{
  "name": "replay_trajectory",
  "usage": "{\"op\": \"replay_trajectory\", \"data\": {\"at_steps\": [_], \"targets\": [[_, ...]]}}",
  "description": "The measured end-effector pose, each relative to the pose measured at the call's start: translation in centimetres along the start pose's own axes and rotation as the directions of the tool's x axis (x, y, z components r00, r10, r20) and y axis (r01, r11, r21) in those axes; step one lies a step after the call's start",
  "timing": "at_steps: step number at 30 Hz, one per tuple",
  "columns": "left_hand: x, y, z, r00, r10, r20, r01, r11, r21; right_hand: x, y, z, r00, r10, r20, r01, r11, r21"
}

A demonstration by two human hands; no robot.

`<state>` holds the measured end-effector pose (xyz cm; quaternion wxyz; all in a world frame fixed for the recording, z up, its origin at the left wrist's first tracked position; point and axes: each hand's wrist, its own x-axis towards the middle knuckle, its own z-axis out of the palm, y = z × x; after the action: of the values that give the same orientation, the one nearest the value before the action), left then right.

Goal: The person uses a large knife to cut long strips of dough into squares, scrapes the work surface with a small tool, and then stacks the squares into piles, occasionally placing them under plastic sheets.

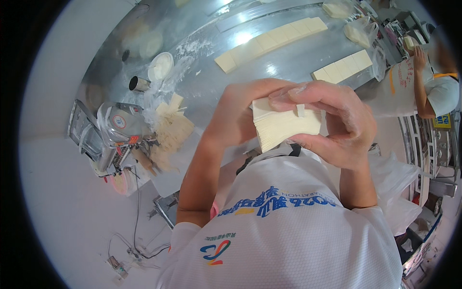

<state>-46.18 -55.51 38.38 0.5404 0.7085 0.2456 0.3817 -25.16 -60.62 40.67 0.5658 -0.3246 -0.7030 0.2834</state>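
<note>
A thick stack of pale yellow square dough wrappers (pixel 288 126) is held up in front of my chest, its many thin layers showing along the near side. My left hand (pixel 240 108) curls around the stack's left and far side; its fingertips are mostly hidden. From the right, my right hand (pixel 346 115) grips the same stack, thumb underneath and fingers over the top. A small pale strip (pixel 301 110) sits at the stack's upper edge by the right fingers. Beyond my hands, a long row of similar wrapper stacks (pixel 272 42) and a shorter row (pixel 342 66) lie on the steel table (pixel 204 94).
Left on the table are a white bowl of flour (pixel 160 66), a metal cup (pixel 139 84) and loose dough pieces (pixel 173 130) beside a machine (pixel 118 126). Bagged wrappers (pixel 360 32) lie at the far right. Another person (pixel 435 96) stands at the right.
</note>
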Motion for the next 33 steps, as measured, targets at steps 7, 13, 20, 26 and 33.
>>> {"op": "replay_trajectory", "data": {"at_steps": [7,13,20,26,33], "targets": [[2.0,2.0,0.4,0.997,-0.072,0.018,0.069,0.987,0.145,0.2,0.1,-1.5,0.998,-0.03,-0.046,0.032,0.999,0.039],[4.1,2.2,1.4,0.994,-0.024,0.108,0.0,0.977,0.215,-0.3,-0.6,-3.2,0.993,-0.039,-0.11,0.048,0.996,0.074],[6.8,2.0,3.6,0.966,0.113,0.233,-0.163,0.964,0.209,-1.8,-1.8,-5.6,0.983,-0.031,-0.182,0.03,1.0,-0.008],[8.0,2.0,5.2,0.945,0.117,0.304,-0.165,0.977,0.137,-2.8,-2.3,-6.3,0.961,-0.037,-0.272,0.041,0.999,0.01],[8.3,2.1,6.0,0.932,0.134,0.336,-0.19,0.972,0.139,-3.7,-2.4,-6.9,0.96,-0.012,-0.28,0.01,1.0,-0.006]]}}
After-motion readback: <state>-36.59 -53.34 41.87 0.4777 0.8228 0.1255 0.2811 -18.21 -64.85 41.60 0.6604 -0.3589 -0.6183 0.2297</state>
